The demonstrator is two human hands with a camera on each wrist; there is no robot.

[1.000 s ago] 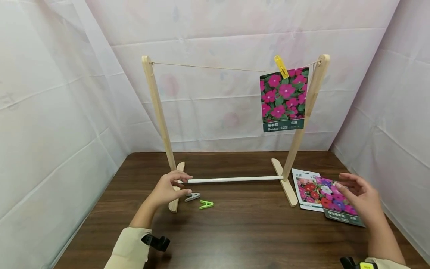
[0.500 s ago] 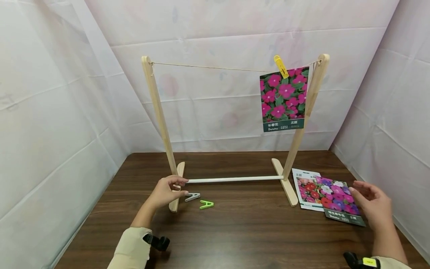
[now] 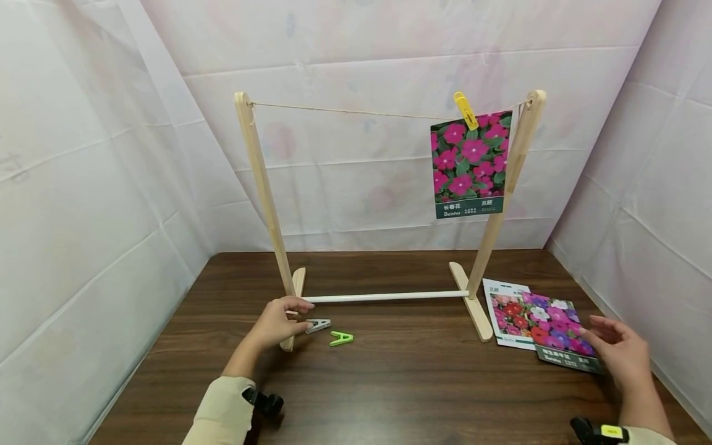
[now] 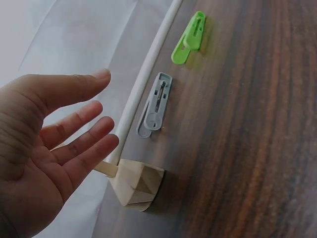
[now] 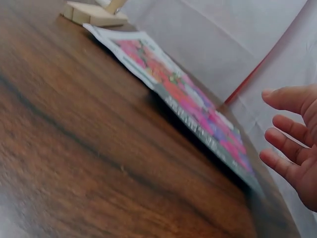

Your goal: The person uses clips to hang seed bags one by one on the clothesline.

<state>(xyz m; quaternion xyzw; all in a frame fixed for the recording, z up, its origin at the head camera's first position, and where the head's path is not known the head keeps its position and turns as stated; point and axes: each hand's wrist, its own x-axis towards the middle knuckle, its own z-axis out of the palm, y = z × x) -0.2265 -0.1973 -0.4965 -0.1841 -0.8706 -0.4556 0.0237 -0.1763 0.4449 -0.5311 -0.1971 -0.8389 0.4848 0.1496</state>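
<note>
My left hand (image 3: 278, 322) hovers by the left foot of a wooden stand, thumb and fingers apart with nothing between them. Just past the fingertips a grey clothespin (image 4: 157, 101) lies on the table, and a green clothespin (image 3: 342, 338) lies to its right. At the right, my right hand (image 3: 622, 352) is held beside a dark-edged flower seed packet (image 3: 560, 330), fingers loosely bent and holding nothing. That packet partly covers a white-edged flower seed packet (image 3: 506, 312). In the right wrist view a gap shows between the fingers and the packets.
From the string (image 3: 356, 112) between the stand's posts hangs a pink flower packet (image 3: 470, 161), held by a yellow clothespin (image 3: 465, 111). A white rod (image 3: 386, 297) joins the stand's feet low over the brown table (image 3: 400, 383). Pale cloth surrounds the table's back and sides.
My right hand has shifted right and down, off the packet's upper part to its right edge. My left hand has drawn slightly back and down. The clothespins and packets stay in place.
</note>
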